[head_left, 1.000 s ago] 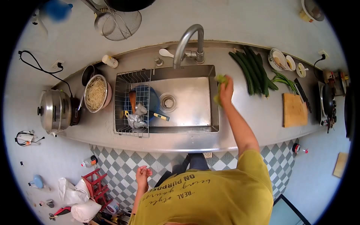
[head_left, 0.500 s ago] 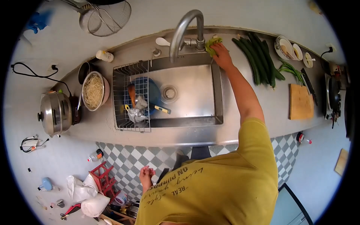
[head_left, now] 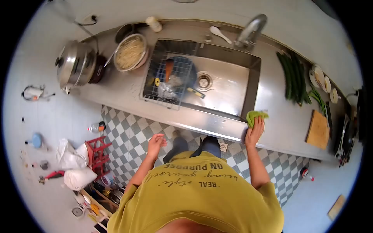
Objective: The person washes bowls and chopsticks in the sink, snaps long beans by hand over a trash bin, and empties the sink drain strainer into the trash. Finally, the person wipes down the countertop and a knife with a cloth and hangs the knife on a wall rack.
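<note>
A green cloth (head_left: 255, 117) lies under the fingers of my right hand (head_left: 254, 132), pressed to the steel counter (head_left: 217, 127) by the sink's front right corner. My left hand (head_left: 156, 144) hangs in front of the counter over the floor, its fingers partly spread and nothing in them. The sink (head_left: 229, 77) holds a wire rack (head_left: 171, 77) at its left side, with a blue basin (head_left: 190, 70) under it. A wooden-handled tool (head_left: 168, 69) and a crumpled silvery bundle (head_left: 166, 91) are at the rack. The faucet (head_left: 250, 32) stands behind the sink.
Left of the sink are a steel pot (head_left: 75, 64), a bowl of pale shreds (head_left: 130, 53) and a white bottle (head_left: 154, 24). On the right are long green cucumbers (head_left: 295, 77), small bowls (head_left: 318, 74), a cutting board (head_left: 318, 129) and a knife (head_left: 329, 116). A red stool (head_left: 99, 155) stands at lower left.
My right hand has moved with the cloth from beside the faucet to the counter's front edge. The head view has shifted and turned; my left hand remains away from the counter.
</note>
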Available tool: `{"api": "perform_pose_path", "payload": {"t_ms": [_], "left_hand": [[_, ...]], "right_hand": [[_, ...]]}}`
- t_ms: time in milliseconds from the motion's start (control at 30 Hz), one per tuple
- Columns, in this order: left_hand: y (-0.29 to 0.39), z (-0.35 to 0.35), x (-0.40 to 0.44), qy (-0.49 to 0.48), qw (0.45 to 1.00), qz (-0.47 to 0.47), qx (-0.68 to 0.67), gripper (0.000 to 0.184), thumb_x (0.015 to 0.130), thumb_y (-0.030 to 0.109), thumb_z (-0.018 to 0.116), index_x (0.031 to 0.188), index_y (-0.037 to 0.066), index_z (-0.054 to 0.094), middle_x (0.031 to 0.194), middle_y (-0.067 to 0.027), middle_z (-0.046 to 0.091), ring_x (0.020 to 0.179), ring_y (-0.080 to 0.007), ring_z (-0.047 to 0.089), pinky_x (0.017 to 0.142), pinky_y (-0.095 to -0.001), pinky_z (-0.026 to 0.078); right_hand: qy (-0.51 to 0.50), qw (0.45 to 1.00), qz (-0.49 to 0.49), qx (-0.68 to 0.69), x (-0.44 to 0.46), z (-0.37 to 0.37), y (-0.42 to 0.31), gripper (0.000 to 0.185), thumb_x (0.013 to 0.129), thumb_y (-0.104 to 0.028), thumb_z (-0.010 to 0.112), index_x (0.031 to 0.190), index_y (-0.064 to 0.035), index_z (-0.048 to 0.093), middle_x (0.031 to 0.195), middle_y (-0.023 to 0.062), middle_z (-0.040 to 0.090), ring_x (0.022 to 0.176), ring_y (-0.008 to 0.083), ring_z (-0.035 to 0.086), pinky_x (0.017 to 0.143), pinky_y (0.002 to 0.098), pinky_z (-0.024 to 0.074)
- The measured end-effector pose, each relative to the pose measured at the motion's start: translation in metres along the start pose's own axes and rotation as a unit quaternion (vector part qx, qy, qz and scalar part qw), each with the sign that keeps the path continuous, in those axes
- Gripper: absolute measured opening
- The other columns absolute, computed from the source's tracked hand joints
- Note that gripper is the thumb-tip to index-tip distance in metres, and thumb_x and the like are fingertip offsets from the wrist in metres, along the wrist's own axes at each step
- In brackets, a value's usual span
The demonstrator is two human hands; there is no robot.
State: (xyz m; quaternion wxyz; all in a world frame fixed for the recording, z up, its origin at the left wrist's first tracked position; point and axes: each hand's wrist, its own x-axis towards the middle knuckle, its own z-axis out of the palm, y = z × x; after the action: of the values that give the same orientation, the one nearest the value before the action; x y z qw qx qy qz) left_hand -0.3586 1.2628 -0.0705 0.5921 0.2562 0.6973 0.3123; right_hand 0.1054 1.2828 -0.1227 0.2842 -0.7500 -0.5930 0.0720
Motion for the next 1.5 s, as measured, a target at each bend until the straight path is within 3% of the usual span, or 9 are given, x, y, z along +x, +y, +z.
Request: {"api": "perform_pose_path", "payload": {"t_ms": [333,433,633,733,800,900,1033,1200,1500], "left_hand": [[-0.010,-0.119,0.044,-0.056,0.998,0.034,-0.019,0.016,0.091,0.007,0.047,0.105,0.001,0.050,0.085,-0.0092,0.059,0.072,-0.0162,0.059,0.065,-0.0276,0.051],[-0.007,-0.187,0.058,-0.039,0.997,0.064,-0.029,0.017,0.089,0.004,0.046,0.105,0.002,0.051,0.085,-0.0091,0.059,0.071,-0.0161,0.060,0.064,-0.0270,0.051],[-0.056,-0.348,0.032,0.113,0.990,0.049,-0.073,0.020,0.087,0.000,0.043,0.104,0.003,0.052,0.084,-0.0096,0.059,0.067,-0.0165,0.060,0.062,-0.0274,0.051],[-0.092,-0.398,0.012,0.147,0.984,0.037,-0.098,0.017,0.089,0.006,0.046,0.104,0.003,0.052,0.083,-0.0097,0.059,0.068,-0.0174,0.060,0.062,-0.0284,0.052],[-0.107,-0.418,0.000,0.152,0.980,0.034,-0.124,0.016,0.091,0.013,0.049,0.104,0.003,0.050,0.083,-0.0104,0.060,0.069,-0.0182,0.061,0.062,-0.0291,0.052],[-0.126,-0.429,-0.011,0.154,0.971,0.005,-0.184,0.017,0.088,0.005,0.045,0.103,0.004,0.053,0.084,-0.0107,0.061,0.070,-0.0180,0.060,0.062,-0.0285,0.052],[-0.146,-0.438,-0.012,0.140,0.970,-0.016,-0.198,0.018,0.087,0.006,0.046,0.104,0.004,0.053,0.084,-0.0117,0.061,0.071,-0.0187,0.061,0.063,-0.0293,0.052],[-0.139,-0.447,-0.002,0.114,0.975,-0.025,-0.189,0.018,0.086,0.004,0.047,0.103,0.003,0.052,0.084,-0.0118,0.061,0.071,-0.0187,0.060,0.063,-0.0291,0.052],[-0.062,-0.402,0.055,-0.002,0.993,0.029,-0.116,0.015,0.089,0.006,0.046,0.102,0.002,0.051,0.083,-0.0100,0.058,0.068,-0.0154,0.058,0.062,-0.0273,0.051]], "right_hand": [[-0.008,0.999,-0.031,0.019,-0.030,0.116,-0.181,0.051,0.076,-0.001,0.042,0.127,0.0011,0.041,0.125,0.0204,0.044,0.119,0.0372,0.037,0.103,0.0462,0.0245],[0.113,0.926,0.153,0.327,-0.023,0.144,-0.233,0.046,0.081,-0.002,0.041,0.127,0.0010,0.042,0.123,0.0183,0.046,0.116,0.0321,0.042,0.101,0.0401,0.0307],[0.025,0.923,-0.179,0.339,-0.013,0.233,-0.444,0.039,0.082,0.002,0.048,0.120,-0.0072,0.053,0.119,0.0163,0.054,0.114,0.0336,0.045,0.099,0.0408,0.0328],[-0.060,0.946,-0.165,0.273,-0.005,0.295,-0.540,0.035,0.083,-0.009,0.051,0.117,-0.0108,0.057,0.126,0.0156,0.049,0.117,0.0363,0.043,0.098,0.0434,0.0344],[-0.094,0.935,-0.328,0.097,0.001,0.320,-0.577,0.037,0.084,-0.011,0.049,0.121,-0.0109,0.054,0.130,0.0154,0.045,0.119,0.0337,0.041,0.096,0.0434,0.0362],[-0.235,0.848,-0.473,-0.047,0.012,0.373,-0.580,0.038,0.084,-0.012,0.046,0.121,-0.0118,0.054,0.135,0.0143,0.040,0.122,0.0319,0.040,0.095,0.0431,0.0377],[-0.062,0.937,-0.276,-0.207,0.046,0.396,-0.574,0.042,0.085,-0.015,0.042,0.126,-0.0078,0.047,0.129,0.0172,0.042,0.114,0.0335,0.043,0.091,0.0397,0.0379],[-0.057,0.976,-0.078,-0.195,0.032,0.386,-0.561,0.046,0.082,-0.013,0.043,0.127,-0.0053,0.045,0.132,0.0225,0.038,0.109,0.0340,0.043,0.090,0.0407,0.0381],[-0.149,0.956,-0.250,-0.028,-0.040,0.314,-0.496,0.041,0.072,-0.011,0.055,0.113,-0.0085,0.056,0.119,0.0197,0.047,0.106,0.0324,0.047,0.085,0.0407,0.0405]]}}
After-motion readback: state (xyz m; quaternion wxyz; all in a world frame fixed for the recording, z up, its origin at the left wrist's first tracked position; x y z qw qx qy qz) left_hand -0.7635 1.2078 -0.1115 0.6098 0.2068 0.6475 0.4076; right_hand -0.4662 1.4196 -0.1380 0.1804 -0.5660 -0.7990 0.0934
